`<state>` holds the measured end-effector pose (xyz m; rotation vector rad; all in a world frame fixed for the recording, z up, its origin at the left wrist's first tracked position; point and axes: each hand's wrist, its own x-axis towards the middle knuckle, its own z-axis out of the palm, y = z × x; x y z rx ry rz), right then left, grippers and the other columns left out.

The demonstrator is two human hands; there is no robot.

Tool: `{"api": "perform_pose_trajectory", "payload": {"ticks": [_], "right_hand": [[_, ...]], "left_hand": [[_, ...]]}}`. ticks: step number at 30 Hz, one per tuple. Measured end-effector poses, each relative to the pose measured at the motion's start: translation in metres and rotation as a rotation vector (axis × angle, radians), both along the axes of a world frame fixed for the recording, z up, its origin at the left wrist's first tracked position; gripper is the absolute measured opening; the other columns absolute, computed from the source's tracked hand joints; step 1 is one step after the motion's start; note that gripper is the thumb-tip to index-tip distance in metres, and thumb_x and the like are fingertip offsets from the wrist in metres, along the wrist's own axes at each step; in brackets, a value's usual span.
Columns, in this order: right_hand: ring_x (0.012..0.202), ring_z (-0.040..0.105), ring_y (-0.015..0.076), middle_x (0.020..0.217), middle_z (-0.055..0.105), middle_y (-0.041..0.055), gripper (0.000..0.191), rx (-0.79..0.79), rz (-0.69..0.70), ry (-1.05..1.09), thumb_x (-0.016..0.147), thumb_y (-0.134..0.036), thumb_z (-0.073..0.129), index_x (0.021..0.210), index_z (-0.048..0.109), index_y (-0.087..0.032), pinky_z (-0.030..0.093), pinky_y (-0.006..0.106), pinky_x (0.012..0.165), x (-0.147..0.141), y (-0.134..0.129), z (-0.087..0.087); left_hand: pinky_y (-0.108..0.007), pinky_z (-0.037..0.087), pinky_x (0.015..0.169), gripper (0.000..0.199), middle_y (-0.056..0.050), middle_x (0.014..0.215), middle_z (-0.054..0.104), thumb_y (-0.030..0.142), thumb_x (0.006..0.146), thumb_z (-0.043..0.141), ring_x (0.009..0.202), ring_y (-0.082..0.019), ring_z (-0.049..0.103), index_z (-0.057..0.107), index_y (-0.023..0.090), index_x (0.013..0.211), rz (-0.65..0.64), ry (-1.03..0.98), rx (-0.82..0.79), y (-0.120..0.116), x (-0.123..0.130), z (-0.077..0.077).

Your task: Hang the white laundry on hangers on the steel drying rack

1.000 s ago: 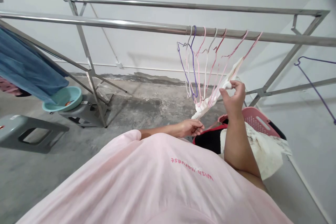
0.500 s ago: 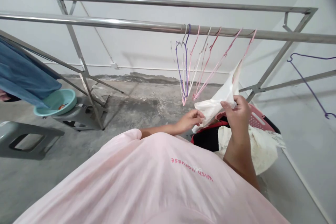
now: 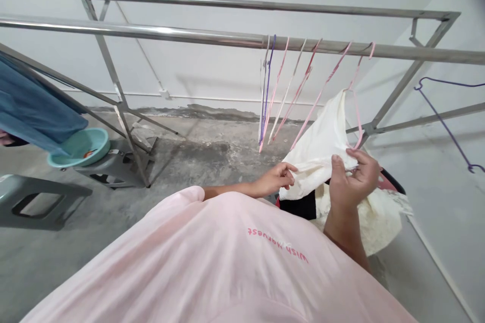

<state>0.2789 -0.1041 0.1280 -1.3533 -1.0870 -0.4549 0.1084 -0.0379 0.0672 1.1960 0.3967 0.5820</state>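
White garment (image 3: 322, 144) on pink hanger (image 3: 355, 96) under steel rail (image 3: 189, 35), long axis slanting down-left; left hand (image 3: 276, 177), right hand (image 3: 354, 179) pinch hem.

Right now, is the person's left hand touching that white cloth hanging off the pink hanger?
Touching. The head view shows the left hand with its fingertips pinching the lower edge of the white cloth, no gap between them, while the right hand grips its other side.
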Motion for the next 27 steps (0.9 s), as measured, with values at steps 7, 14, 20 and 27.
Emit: {"api": "perform_pose_trajectory", "payload": {"ticks": [7, 14, 20, 27], "right_hand": [[0.101, 0.064, 0.0244, 0.109, 0.060, 0.0112, 0.042, 0.110, 0.099, 0.064, 0.079, -0.035, 0.076, 0.112, 0.057, -0.016, 0.053, 0.043, 0.090, -0.002, 0.005, -0.007], [0.078, 0.062, 0.0226, 0.076, 0.064, 0.0072, 0.017, 0.017, -0.194, -0.151, 0.086, -0.035, 0.067, 0.083, 0.069, -0.019, 0.053, 0.046, 0.083, 0.010, 0.001, -0.013], [0.088, 0.067, 0.0246, 0.090, 0.067, 0.0083, 0.018, 0.125, -0.028, -0.083, 0.083, -0.031, 0.069, 0.096, 0.070, -0.019, 0.057, 0.046, 0.083, 0.011, 0.000, -0.003], [0.081, 0.067, 0.0242, 0.086, 0.067, 0.0043, 0.020, 0.208, -0.014, 0.090, 0.070, -0.030, 0.074, 0.088, 0.068, -0.022, 0.057, 0.047, 0.077, 0.007, -0.012, 0.018]], "left_hand": [[-0.026, 0.044, 0.068, 0.039, 0.002, 0.076, 0.059, 0.025, 0.073, 0.073, 0.066, -0.009, 0.054, 0.056, 0.014, 0.107, -0.024, 0.048, -0.023, 0.000, 0.000, -0.004], [-0.026, 0.042, 0.065, 0.026, 0.002, 0.071, 0.058, 0.022, 0.076, 0.068, 0.064, -0.009, 0.053, 0.060, 0.012, 0.099, -0.074, 0.035, -0.005, 0.000, 0.001, -0.009], [-0.027, 0.044, 0.067, 0.027, 0.001, 0.073, 0.059, 0.022, 0.074, 0.068, 0.065, -0.010, 0.054, 0.061, 0.011, 0.098, -0.078, 0.069, -0.017, 0.001, -0.002, -0.003], [-0.025, 0.042, 0.066, 0.019, 0.002, 0.068, 0.059, 0.017, 0.075, 0.066, 0.062, -0.009, 0.053, 0.061, 0.012, 0.093, -0.082, 0.081, -0.034, 0.000, -0.004, 0.003]]}}
